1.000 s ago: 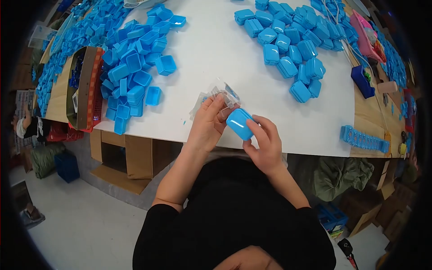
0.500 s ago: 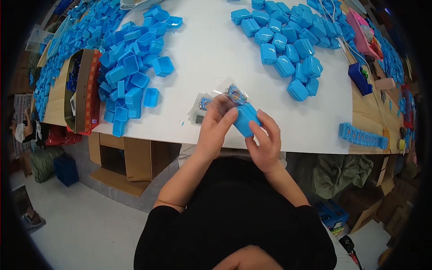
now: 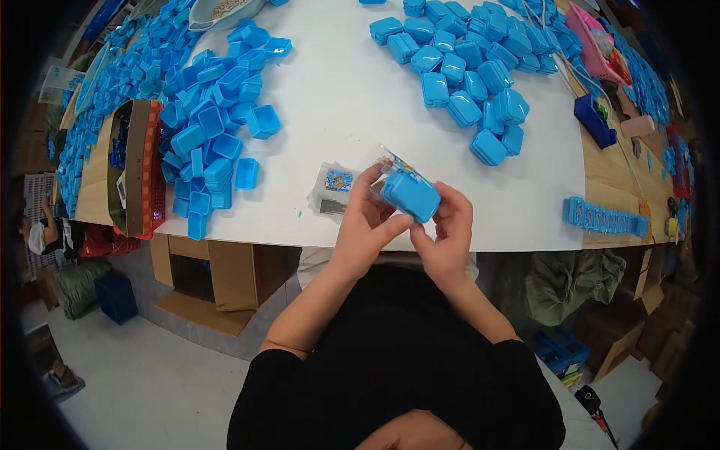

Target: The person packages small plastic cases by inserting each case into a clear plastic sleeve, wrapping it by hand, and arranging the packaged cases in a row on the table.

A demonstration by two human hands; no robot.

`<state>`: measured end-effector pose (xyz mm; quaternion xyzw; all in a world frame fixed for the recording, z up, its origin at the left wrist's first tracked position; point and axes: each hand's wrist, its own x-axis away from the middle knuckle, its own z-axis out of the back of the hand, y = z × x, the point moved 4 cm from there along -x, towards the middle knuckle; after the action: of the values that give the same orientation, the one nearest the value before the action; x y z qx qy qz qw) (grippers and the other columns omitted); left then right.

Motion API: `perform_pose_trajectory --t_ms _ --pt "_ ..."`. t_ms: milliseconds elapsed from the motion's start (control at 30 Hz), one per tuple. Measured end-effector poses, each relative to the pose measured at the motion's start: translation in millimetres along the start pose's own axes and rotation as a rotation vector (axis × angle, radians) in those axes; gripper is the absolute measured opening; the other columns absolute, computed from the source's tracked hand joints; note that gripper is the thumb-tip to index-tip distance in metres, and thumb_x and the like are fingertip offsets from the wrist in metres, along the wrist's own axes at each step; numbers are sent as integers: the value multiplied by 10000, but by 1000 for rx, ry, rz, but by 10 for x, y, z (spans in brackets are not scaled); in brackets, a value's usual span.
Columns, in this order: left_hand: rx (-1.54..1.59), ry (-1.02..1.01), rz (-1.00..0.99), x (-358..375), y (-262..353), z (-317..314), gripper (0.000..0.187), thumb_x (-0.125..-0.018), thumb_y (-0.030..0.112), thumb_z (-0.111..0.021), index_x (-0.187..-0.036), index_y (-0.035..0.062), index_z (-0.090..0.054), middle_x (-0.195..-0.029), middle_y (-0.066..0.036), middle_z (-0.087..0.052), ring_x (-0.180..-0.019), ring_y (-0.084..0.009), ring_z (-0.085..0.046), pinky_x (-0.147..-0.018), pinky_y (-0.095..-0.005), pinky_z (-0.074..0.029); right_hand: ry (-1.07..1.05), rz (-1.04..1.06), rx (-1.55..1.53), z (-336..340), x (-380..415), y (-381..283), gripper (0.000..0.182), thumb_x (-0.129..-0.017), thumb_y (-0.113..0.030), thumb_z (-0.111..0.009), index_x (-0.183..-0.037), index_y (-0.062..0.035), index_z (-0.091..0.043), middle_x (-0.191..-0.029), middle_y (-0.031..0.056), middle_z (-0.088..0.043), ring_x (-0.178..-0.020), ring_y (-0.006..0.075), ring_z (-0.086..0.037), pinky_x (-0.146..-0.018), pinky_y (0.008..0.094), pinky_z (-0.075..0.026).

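Between both hands, above the front of the white table, is a small blue plastic box (image 3: 411,196) with a rounded lid, held tilted. My left hand (image 3: 361,234) has its thumb at the box's lower edge and its fingers behind a clear film with a colourful print (image 3: 403,165), which stands up along the far side of the box. My right hand (image 3: 448,238) grips the right end, fingers bent round the corner and thumb below. Just left of my left hand lies a small stack of clear printed sheets (image 3: 335,187).
Open blue trays (image 3: 217,142) are heaped at left, beside a red basket (image 3: 156,172). Closed blue boxes (image 3: 465,75) are piled at back right. A row of printed blue boxes (image 3: 606,217) stands at the right front. A bowl (image 3: 225,13) sits at the back.
The blue box has been turned so its broad side shows more, and the film now stands along its far edge. My left hand has uncovered more of the sheet stack. The view has shifted slightly.
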<state>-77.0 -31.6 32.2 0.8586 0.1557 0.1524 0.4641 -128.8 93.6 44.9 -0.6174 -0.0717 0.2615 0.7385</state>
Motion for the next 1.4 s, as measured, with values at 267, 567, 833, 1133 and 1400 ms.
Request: perform_pose_trajectory --t_ms 267,567,833,1133,1400 --pt "144 -85 165 -60 77 -27 859 -784 3 -704 -1486 64 -214 -1355 -219 -455 -1197 -277 -484 -1012 -353 -408 -75 66 -35 78 -12 35 590 -718 113 -667 -1252 -55 -481 -1306 147 -477 -1178 298 -532 -974 357 -475" --pt "116 -4 125 -58 -59 -19 874 -769 -14 -705 -1489 97 -222 -1355 -264 -458 -1173 -296 -518 -1000 -385 -428 -51 203 156 130 -1 28 599 -715 92 -677 -1270 -42 -495 -1314 145 -504 -1182 291 -532 -988 354 -459" --pt "21 -162 154 -93 29 -70 866 -760 -45 -691 -1483 108 -239 -1320 -225 -470 -1090 -270 -564 -963 -388 -460 -224 27 85 393 -179 32 622 -729 20 -712 -1312 -31 -501 -1334 116 -534 -1180 260 -542 -995 348 -447" --pt "32 -72 282 -35 -82 -187 571 -974 144 -512 -1480 120 -247 -1215 -161 -528 -1041 -208 -599 -903 -322 -508 -96 101 147 474 -166 46 511 -716 -6 -727 -1209 -38 -597 -1195 103 -606 -1059 257 -579 -922 338 -464" --pt "38 62 203 -21 -198 -328 447 -1040 228 -377 -1458 107 -275 -1201 -141 -512 -999 -184 -603 -854 -293 -516 194 191 347 352 58 57 433 -698 41 -700 -1116 -25 -609 -1043 95 -569 -912 233 -528 -798 320 -461"
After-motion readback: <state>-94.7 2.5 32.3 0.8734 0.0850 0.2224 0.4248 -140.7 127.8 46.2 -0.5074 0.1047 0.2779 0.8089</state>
